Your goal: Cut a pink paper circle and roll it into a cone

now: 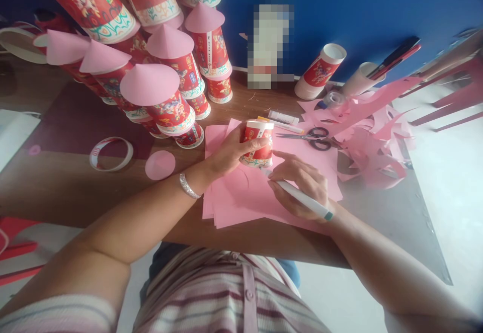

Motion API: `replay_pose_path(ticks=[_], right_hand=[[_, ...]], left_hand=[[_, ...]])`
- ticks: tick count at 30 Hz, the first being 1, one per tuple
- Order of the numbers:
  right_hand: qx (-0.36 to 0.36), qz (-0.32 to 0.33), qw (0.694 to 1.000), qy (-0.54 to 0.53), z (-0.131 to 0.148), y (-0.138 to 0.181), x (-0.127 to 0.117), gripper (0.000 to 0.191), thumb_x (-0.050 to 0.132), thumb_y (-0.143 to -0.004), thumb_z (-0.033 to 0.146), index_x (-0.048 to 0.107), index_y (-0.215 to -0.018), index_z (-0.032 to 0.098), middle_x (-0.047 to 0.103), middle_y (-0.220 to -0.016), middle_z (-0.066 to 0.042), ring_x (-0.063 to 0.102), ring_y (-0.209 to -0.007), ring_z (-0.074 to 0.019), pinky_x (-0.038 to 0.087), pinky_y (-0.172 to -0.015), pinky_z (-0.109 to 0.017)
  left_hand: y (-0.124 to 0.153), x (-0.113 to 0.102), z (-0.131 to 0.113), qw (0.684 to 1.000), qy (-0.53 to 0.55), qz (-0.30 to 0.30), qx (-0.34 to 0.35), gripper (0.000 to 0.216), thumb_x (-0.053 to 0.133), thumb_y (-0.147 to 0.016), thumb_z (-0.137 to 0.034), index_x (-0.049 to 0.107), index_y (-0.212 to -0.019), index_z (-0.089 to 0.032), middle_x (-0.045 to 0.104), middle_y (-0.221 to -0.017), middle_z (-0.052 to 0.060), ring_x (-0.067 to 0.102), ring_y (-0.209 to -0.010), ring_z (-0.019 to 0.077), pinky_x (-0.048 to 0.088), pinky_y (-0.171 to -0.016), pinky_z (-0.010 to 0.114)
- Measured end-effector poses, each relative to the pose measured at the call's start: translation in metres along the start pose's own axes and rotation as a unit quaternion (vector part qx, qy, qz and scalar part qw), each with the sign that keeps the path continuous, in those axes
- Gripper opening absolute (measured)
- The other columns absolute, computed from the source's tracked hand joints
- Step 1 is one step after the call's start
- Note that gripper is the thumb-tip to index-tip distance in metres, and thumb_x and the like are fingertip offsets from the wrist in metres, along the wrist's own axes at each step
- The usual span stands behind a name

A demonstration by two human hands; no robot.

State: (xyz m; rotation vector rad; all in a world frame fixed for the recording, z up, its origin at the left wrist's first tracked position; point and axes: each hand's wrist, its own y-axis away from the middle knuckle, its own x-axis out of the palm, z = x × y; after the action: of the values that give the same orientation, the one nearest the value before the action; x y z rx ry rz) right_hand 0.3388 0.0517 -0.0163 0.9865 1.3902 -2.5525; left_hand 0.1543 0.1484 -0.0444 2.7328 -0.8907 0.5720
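Note:
My left hand (241, 149) is wrapped round a red patterned paper cup (258, 144) and holds it on a stack of pink paper sheets (241, 202). In my right hand (302, 182) is a white pen (307, 199) with a green end, gripped between thumb and fingers. Its tip is close to the cup's lower edge, though I cannot tell whether it touches the paper. A faint curved line shows on the pink sheet left of the pen. Beyond my right hand, scissors (315, 138) with dark handles lie on the paper.
Stacked red cups with pink paper cones (151, 84) stand at the back left. A pink disc (160, 165) and a tape roll (111, 154) lie left. Pink offcuts (377, 137) heap at right, near a pen holder (362, 77) and another cup stack (320, 71). Glue sticks (283, 117) lie behind.

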Motion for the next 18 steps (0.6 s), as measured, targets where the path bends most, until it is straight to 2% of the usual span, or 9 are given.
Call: replay_pose_path(ticks=[4,8,14,18], right_hand=[[0.011,-0.004,0.999,0.047,0.0004,-0.0007,-0.0041,0.023,0.067,-0.093,0.006,0.062,-0.103,0.026,0.073,-0.079,0.003,0.075,-0.069,-0.0175,0.072,-0.079,-0.041],[0.022,-0.002,0.997,0.072,0.0017,-0.0019,-0.0069,0.021,0.066,-0.094,0.006,0.061,-0.103,0.025,0.073,-0.079,0.000,0.077,-0.073,-0.0188,0.065,-0.063,-0.031],[0.015,-0.014,0.995,0.098,0.0023,-0.0020,-0.0042,0.021,0.066,-0.093,0.005,0.062,-0.101,0.024,0.072,-0.077,0.002,0.072,-0.063,-0.0155,0.060,-0.058,-0.029],[0.008,-0.022,0.995,0.102,0.0031,-0.0026,-0.0026,0.021,0.067,-0.094,0.004,0.062,-0.102,0.023,0.072,-0.077,0.002,0.072,-0.064,-0.0144,0.061,-0.059,-0.028]], left_hand=[[-0.0006,0.0003,-0.0007,1.000,-0.012,-0.009,0.006,0.051,0.090,-0.081,-0.046,0.065,-0.115,-0.017,0.071,-0.107,0.007,0.068,-0.093,0.0187,0.056,-0.082,0.031],[-0.0005,0.0015,-0.0009,1.000,-0.015,-0.009,0.005,0.053,0.089,-0.081,-0.045,0.065,-0.119,-0.017,0.071,-0.109,0.008,0.068,-0.096,0.0203,0.056,-0.084,0.033],[0.0011,0.0023,0.0009,0.999,-0.025,-0.024,0.005,0.059,0.089,-0.083,-0.049,0.060,-0.124,-0.018,0.069,-0.110,0.006,0.068,-0.098,0.0201,0.056,-0.082,0.032],[0.0008,0.0013,0.0038,0.998,-0.056,-0.030,0.015,0.058,0.088,-0.084,-0.050,0.060,-0.124,-0.020,0.070,-0.113,0.008,0.068,-0.098,0.0206,0.055,-0.083,0.032]])
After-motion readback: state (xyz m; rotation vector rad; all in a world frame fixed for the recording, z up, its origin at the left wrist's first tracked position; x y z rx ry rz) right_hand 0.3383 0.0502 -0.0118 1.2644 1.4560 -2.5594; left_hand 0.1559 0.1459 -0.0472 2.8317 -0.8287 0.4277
